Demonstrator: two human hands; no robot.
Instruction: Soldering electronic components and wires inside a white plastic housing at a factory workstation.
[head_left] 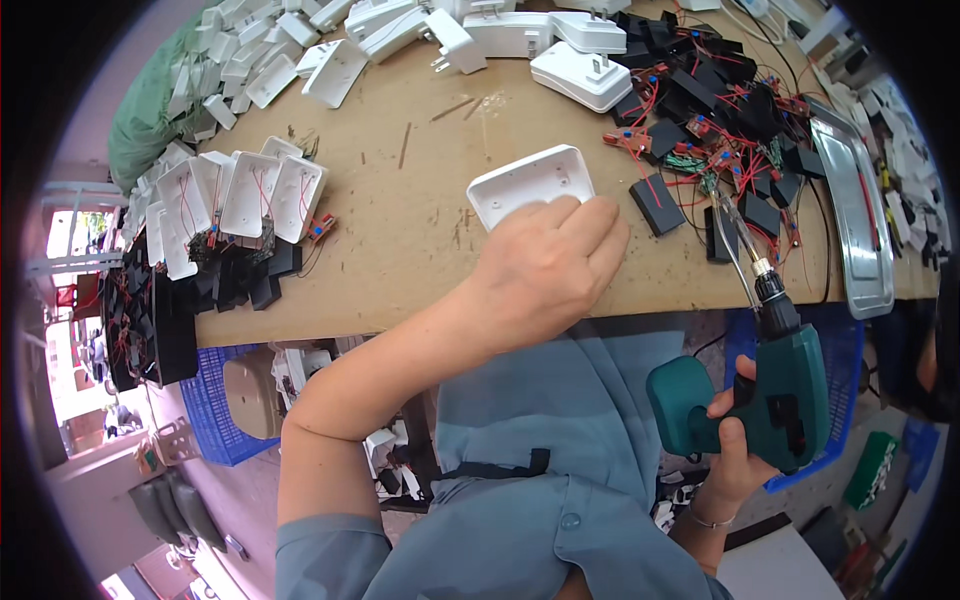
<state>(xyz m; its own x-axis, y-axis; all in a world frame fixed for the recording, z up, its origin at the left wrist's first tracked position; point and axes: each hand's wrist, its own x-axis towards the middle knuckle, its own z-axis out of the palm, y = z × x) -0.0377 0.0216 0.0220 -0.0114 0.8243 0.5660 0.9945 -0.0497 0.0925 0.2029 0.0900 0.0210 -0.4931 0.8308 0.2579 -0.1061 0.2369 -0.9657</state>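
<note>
My left hand [548, 262] is closed with curled fingers at the near edge of a white plastic case half [528, 184]. The case half's hollow side faces up, and its near part and my fingertips are hidden behind the hand. In my right hand [738, 440] is a green soldering gun [795, 385] with a black collar, its thin metal tip pointing away over the table's right side. Close to that tip lies a heap of black boxes [765, 215] with red wires and small circuit boards [722, 155].
White case halves with wired boards [250, 195] stand at the left edge of the table [400, 250]. White plug-in cases [580, 75] line the far side. A metal tray [862, 215] lies at the right. Blue baskets [215, 400] sit below the table.
</note>
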